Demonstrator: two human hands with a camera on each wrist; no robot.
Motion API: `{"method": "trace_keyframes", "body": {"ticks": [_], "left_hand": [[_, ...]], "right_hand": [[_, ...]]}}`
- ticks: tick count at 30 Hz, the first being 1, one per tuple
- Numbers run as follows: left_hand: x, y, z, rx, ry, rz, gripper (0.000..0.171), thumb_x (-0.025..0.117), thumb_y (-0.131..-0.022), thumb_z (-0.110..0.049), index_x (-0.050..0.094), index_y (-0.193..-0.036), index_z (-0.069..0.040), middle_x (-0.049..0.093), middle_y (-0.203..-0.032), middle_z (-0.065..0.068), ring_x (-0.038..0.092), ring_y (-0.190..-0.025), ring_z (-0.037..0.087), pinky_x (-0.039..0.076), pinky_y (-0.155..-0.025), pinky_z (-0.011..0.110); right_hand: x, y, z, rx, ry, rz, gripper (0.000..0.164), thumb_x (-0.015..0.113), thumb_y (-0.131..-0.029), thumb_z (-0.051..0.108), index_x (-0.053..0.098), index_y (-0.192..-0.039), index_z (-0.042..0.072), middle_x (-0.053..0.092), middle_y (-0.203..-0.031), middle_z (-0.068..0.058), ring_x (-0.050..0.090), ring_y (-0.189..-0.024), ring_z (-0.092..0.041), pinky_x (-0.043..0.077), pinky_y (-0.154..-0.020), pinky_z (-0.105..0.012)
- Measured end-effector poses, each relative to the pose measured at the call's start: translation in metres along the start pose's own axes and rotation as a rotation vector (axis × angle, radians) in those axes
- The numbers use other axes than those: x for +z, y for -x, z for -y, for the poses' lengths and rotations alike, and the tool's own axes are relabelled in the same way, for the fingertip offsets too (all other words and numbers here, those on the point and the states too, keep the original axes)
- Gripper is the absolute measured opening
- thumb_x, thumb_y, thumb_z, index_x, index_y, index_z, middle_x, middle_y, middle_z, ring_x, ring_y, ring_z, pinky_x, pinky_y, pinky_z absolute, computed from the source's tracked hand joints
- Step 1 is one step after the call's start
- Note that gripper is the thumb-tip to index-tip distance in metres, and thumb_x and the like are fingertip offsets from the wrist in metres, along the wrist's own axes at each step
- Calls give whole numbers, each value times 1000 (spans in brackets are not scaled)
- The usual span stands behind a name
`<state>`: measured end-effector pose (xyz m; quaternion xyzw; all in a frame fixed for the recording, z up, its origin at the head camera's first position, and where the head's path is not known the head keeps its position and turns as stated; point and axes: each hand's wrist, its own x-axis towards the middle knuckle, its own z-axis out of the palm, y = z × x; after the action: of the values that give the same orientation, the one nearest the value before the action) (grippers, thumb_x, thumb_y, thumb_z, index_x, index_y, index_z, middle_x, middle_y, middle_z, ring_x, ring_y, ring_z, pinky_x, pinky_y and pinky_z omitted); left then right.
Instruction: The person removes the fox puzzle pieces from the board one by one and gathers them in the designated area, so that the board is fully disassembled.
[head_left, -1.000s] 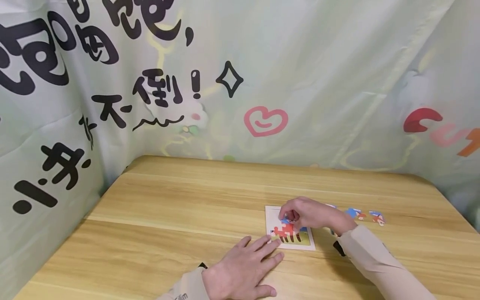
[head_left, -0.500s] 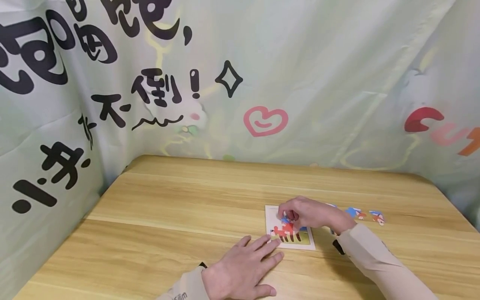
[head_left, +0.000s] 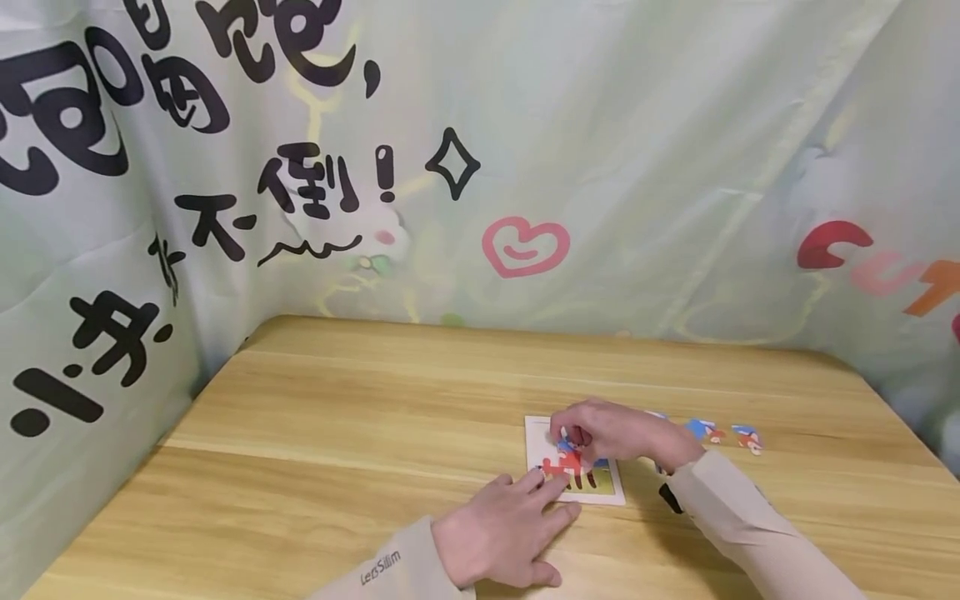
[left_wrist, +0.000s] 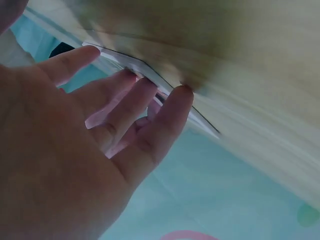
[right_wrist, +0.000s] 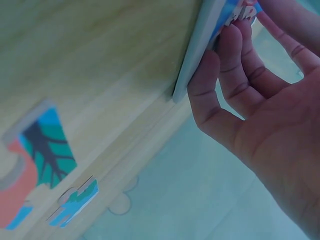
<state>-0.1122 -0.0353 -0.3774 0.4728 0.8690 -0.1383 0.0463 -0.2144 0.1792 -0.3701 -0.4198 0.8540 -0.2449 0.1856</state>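
Observation:
A small jigsaw puzzle lies in a white-framed board point(head_left: 535, 435), its lower part showing a red animal with dark striped legs on yellow-green ground. My left hand point(head_left: 513, 532) rests with spread fingers over the board's lower left edge; in the left wrist view its fingertips point(left_wrist: 185, 95) touch the board and table. Above the upper part of the board, my right hand point(head_left: 618, 433) has bent fingers and pinches a jigsaw piece point(right_wrist: 246, 14) with blue on it. The right fingers hide much of that piece and the puzzle beneath.
Several loose jigsaw pieces lie right of the board, among them a blue-and-orange piece point(head_left: 705, 430) and another point(head_left: 747, 439) farther right; the right forearm partly covers others. Behind the wooden table point(head_left: 360, 392) hangs a printed cloth point(head_left: 637, 167).
My left hand has slid slightly forward and right, its fingers now covering more of the puzzle's lower left. My right hand stays over the same part of the board. The head view has shifted slightly.

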Motion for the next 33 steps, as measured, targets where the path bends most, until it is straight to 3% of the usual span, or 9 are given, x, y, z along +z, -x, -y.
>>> {"method": "trace_keyframes", "body": {"ticks": [11, 15, 20, 28, 33], "left_hand": [[-3, -9, -1, -15, 33, 27, 73, 58, -91, -69, 44, -152, -32, 35, -159, -7, 34, -138, 12, 48, -97, 34], [-3, -10, -1, -11, 34, 18, 73, 59, -91, -69, 45, -152, -32, 36, -157, -7, 36, -135, 11, 48, -95, 32], [-3, -9, -1, -16, 22, 7, 72, 59, -90, -69, 46, -151, -32, 37, -156, -8, 37, -133, 11, 49, -93, 31], [-2, -8, -1, -14, 14, -5, 72, 59, -90, -69, 46, -151, -31, 36, -157, -6, 39, -130, 10, 48, -94, 25], [-2, -7, 0, -10, 6, -9, 72, 60, -90, -69, 47, -150, -31, 38, -156, -6, 40, -128, 10, 47, -93, 23]], "right_hand": [[0, 0, 4, 8, -4, 14, 38, 72, -77, -19, 61, -93, 13, 55, -72, 9, 49, -64, -1, 48, -60, -22], [-2, 3, 4, -59, 21, -27, 35, 65, -79, -22, 60, -88, 11, 57, -74, 7, 54, -66, -3, 52, -62, -23], [-7, 4, 2, -128, 63, -104, 29, 69, -79, -17, 64, -84, 12, 58, -86, 8, 54, -76, -7, 51, -67, -26], [-14, 6, 4, -73, -194, -28, 23, 66, -78, -16, 67, -79, 7, 65, -75, 5, 62, -64, -10, 50, -59, -25], [-15, 11, 5, -52, -308, -8, 19, 67, -79, -16, 67, -78, 3, 68, -78, -2, 69, -69, -19, 55, -64, -28]]}}
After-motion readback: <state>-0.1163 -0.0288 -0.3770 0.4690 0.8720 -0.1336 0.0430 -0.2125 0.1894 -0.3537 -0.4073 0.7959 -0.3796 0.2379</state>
